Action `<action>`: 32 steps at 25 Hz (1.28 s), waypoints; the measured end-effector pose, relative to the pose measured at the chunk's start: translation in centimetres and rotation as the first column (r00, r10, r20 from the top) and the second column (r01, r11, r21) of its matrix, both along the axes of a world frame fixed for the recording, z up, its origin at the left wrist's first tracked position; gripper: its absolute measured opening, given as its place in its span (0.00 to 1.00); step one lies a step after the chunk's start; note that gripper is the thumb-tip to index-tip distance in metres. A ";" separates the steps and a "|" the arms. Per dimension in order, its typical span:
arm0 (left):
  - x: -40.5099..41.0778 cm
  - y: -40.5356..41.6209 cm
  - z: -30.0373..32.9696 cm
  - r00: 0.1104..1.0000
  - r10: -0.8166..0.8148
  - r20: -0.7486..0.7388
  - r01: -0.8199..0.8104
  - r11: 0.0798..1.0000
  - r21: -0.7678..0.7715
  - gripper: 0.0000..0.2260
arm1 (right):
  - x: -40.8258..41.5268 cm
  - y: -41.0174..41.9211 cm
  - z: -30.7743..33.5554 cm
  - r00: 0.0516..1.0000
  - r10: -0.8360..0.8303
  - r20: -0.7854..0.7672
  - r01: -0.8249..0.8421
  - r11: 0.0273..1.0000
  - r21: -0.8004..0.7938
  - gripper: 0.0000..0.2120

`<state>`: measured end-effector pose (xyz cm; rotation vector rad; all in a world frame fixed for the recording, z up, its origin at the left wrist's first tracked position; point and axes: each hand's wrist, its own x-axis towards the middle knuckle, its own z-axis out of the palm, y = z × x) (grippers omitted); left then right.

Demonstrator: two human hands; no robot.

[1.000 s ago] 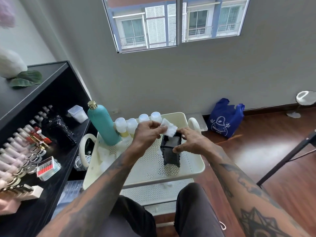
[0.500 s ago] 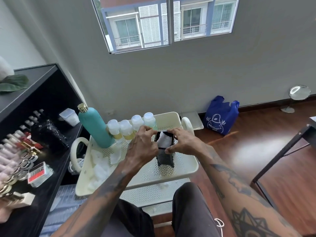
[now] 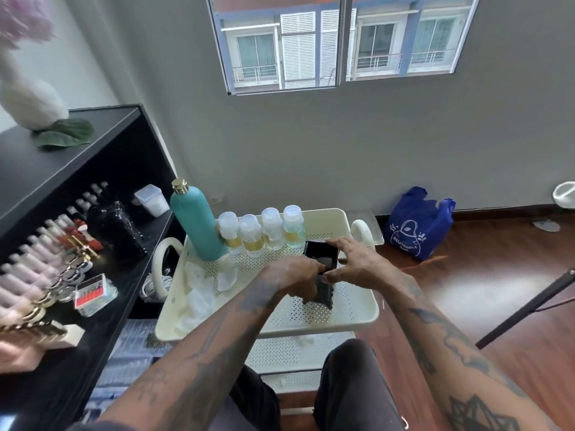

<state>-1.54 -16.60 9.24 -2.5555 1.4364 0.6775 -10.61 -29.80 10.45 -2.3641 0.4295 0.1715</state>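
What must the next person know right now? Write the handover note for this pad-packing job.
Left hand: grips the black container on its near side.
Right hand: pinches the container's rim from the right.
Things: container stands upright on the cream tray; a white pad shows inside it; loose pads lie on the tray's left part.
Done: at least one pad in.
Left: probably the loose pads go in next.
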 end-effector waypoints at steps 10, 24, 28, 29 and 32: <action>3.9 17.6 -4.1 0.820 0.572 -0.017 -0.510 0.717 -0.475 0.13 | 0.6 0.4 0.5 0.995 -0.019 -0.094 0.018 1.000 -0.016 0.42; 4.1 21.4 -10.2 0.582 0.790 -0.193 -0.768 0.456 -0.449 0.14 | 7.7 13.8 1.6 0.954 0.297 0.036 -0.236 0.819 -0.522 0.17; 4.0 21.3 -10.4 0.591 0.791 -0.160 -0.752 0.467 -0.465 0.08 | 12.0 17.3 -4.2 0.927 0.361 -0.106 -0.362 0.781 -0.509 0.15; 4.0 21.3 -10.5 0.595 0.791 -0.145 -0.746 0.476 -0.465 0.09 | 12.7 17.7 -5.7 0.923 0.367 -0.119 -0.375 0.781 -0.499 0.18; 4.2 21.4 -10.9 0.622 0.774 -0.113 -0.728 0.520 -0.446 0.13 | 13.7 18.2 -9.2 0.919 0.370 -0.135 -0.387 0.786 -0.482 0.23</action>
